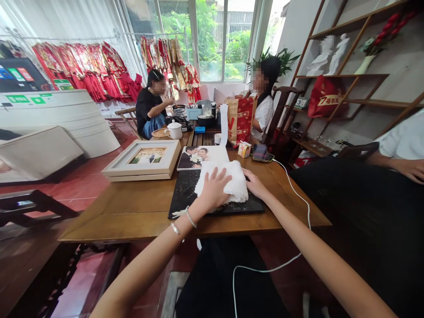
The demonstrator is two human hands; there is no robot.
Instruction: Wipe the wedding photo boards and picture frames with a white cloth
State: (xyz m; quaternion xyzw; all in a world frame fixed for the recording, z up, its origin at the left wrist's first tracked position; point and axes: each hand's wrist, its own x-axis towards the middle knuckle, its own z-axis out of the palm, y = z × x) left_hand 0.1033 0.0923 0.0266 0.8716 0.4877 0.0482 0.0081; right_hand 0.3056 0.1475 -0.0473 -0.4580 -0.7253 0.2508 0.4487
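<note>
A folded white towel (236,183) lies on a black board (185,192) near the front edge of the wooden table. My left hand (215,187) rests on top of the towel with its fingers spread. At the towel's right side is my right hand (255,183), its fingers stretched out by the towel's edge; whether they press on it I cannot tell. Scraps or flecks dot the board's dark surface. Just behind the towel lies a photo print of a couple (195,157), partly covered by it, and a white paper strip (224,126) curls upward there.
A framed picture (144,159) lies on the table's left. Behind are a white lidded cup (174,130), a red and brown paper bag (241,119), a small box (244,149) and a phone (261,153) with a white cable (298,192). Two people sit at the far end; another is at right.
</note>
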